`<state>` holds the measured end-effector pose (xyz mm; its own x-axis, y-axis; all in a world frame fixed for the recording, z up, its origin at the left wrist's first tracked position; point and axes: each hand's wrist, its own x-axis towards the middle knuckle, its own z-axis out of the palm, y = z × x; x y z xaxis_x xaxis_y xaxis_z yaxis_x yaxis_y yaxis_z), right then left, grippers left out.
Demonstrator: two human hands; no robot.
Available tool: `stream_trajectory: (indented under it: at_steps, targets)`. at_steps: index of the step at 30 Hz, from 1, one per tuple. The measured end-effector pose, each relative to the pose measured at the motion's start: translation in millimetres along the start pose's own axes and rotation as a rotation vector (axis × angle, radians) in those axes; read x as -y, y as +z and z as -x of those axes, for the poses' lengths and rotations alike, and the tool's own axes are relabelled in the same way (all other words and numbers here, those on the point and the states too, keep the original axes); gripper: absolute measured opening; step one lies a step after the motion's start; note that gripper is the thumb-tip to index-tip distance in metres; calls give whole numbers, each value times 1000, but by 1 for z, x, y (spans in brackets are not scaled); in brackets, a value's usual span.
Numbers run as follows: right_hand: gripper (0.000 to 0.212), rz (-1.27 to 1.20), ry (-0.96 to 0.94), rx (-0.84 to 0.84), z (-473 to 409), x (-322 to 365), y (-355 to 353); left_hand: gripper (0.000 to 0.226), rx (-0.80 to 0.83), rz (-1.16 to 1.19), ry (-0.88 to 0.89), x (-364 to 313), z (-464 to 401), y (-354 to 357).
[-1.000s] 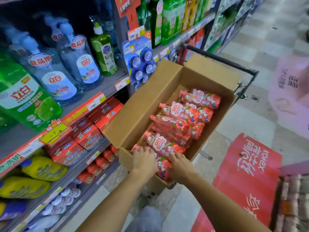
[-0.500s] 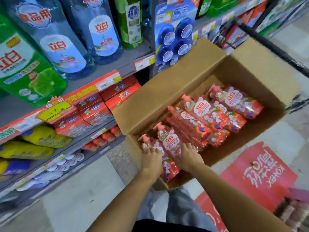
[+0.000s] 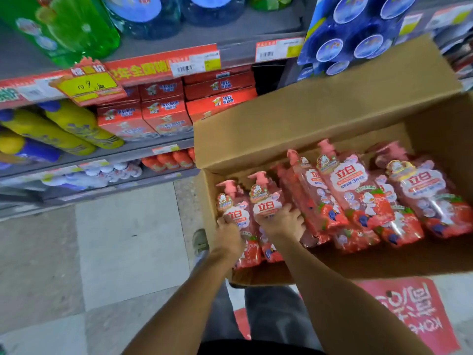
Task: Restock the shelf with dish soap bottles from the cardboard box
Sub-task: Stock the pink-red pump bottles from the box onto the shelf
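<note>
Both hands reach into the open cardboard box (image 3: 294, 124), which stands beside the shelf (image 3: 163, 147) with its flaps raised. The left hand (image 3: 228, 235) curls its fingers round the nearest pink dish soap bottle (image 3: 236, 213) at the box's near left corner, gripping it at the label below the pump. The right hand (image 3: 281, 222) grips the neighbouring bottle (image 3: 266, 198) just beside it, fingers wrapped over its front. Further pink pump bottles (image 3: 358, 196) lie on their sides in a row across the box, overlapping one another, their pumps pointing toward the shelf. On the shelf, red boxes (image 3: 163, 111) sit under a yellow price tag (image 3: 88, 84), with yellow bottles (image 3: 74, 126) to their left and a large green bottle (image 3: 74, 24) on the level above. A red sign (image 3: 414, 311) lies on the tiled floor (image 3: 107, 252) under the right arm.
</note>
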<state>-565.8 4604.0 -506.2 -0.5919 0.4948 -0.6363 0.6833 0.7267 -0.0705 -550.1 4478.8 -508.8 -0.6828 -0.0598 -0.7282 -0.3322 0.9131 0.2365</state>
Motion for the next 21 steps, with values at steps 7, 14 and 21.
stream_trajectory:
  at_steps: [7,14,21]
  targets:
    - [103,-142,-6,-5,-6,-7,-1,68,-149,186,-89,-6,-1,16]
    - [88,-230,-110,-3,-4,-15,-6,64,-196,212,-92,-6,1,24]
    - [91,-248,-154,-126,4,-11,0,66,-201,200,-84,-2,-6,28]
